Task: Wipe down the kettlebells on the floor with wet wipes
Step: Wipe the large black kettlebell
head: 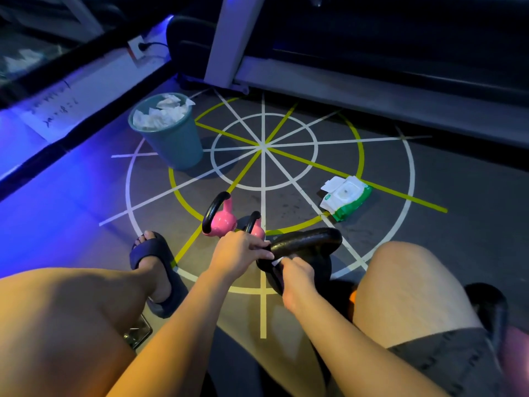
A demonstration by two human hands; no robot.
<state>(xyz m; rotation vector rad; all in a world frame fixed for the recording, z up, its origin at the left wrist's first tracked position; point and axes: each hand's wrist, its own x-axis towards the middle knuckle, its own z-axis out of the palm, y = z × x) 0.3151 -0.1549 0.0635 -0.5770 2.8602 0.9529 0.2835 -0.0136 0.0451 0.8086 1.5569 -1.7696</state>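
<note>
Both hands work at the black kettlebell (309, 242), which stands on the floor between the person's knees. The left hand (243, 250) curls its fingers over the near end of the handle. The right hand (297, 275) pinches a white wipe (277, 262) against the iron just under that handle. Two pink kettlebells (221, 217) stand just beyond the left hand. Farther off to the left, a teal bin (174, 147) is heaped to the rim with crumpled used wipes (160, 114). The wet wipes pack (347, 197) lies to the right, well apart from the bin, with its flap open.
</note>
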